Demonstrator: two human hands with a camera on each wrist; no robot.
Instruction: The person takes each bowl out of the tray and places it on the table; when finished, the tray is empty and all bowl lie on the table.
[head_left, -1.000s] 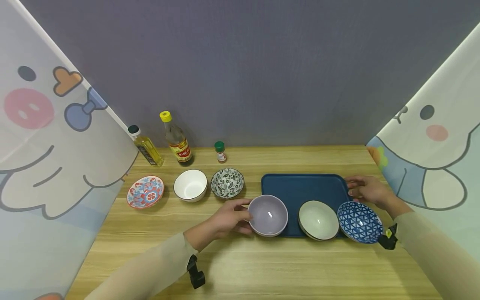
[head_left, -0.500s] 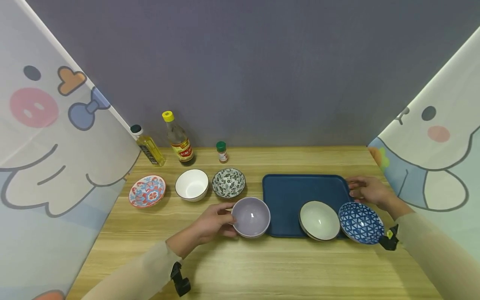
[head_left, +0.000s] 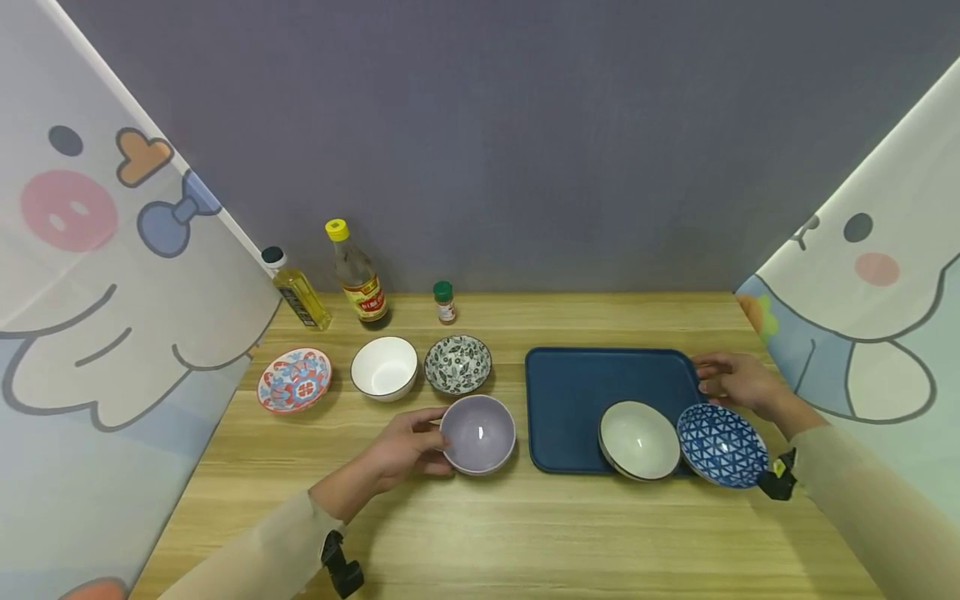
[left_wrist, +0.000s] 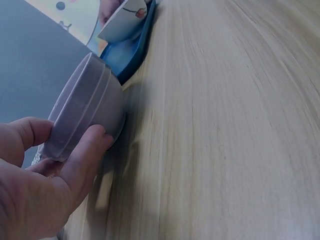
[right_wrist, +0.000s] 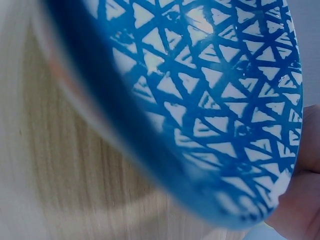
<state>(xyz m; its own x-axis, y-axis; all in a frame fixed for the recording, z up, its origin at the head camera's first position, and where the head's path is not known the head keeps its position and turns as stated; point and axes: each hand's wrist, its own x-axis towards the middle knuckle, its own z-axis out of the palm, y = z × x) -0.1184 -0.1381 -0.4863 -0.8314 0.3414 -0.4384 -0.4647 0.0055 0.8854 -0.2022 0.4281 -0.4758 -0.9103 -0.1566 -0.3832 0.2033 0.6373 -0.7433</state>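
Observation:
My left hand [head_left: 408, 450] grips a lilac bowl [head_left: 480, 435] by its left side, thumb at the rim and fingers against the outer wall. In the left wrist view the bowl [left_wrist: 92, 107] stands close over the wooden table. My right hand [head_left: 738, 383] is at the right rim of a blue tray [head_left: 577, 383], its fingertips overlapping the edge; I cannot tell whether they grip it. A blue-and-white triangle-patterned bowl [head_left: 722, 446] sits tilted below that hand, over the tray's right front corner, and fills much of the right wrist view. Beside it, a whitish bowl [head_left: 640, 442] overlaps the tray's front edge.
Left of the tray stand a black-and-white leaf-patterned bowl [head_left: 457, 365], a white bowl [head_left: 384, 368] and a red-and-blue patterned dish [head_left: 295, 381]. Behind them are an oil bottle [head_left: 300, 296], a yellow-capped sauce bottle [head_left: 362, 283] and a green-capped jar [head_left: 444, 302]. A grey wall rises behind.
My left hand has carried the lilac bowl leftward, from overlapping the tray's left front to beside the tray. My right hand, the tray and the other bowls hold their places.

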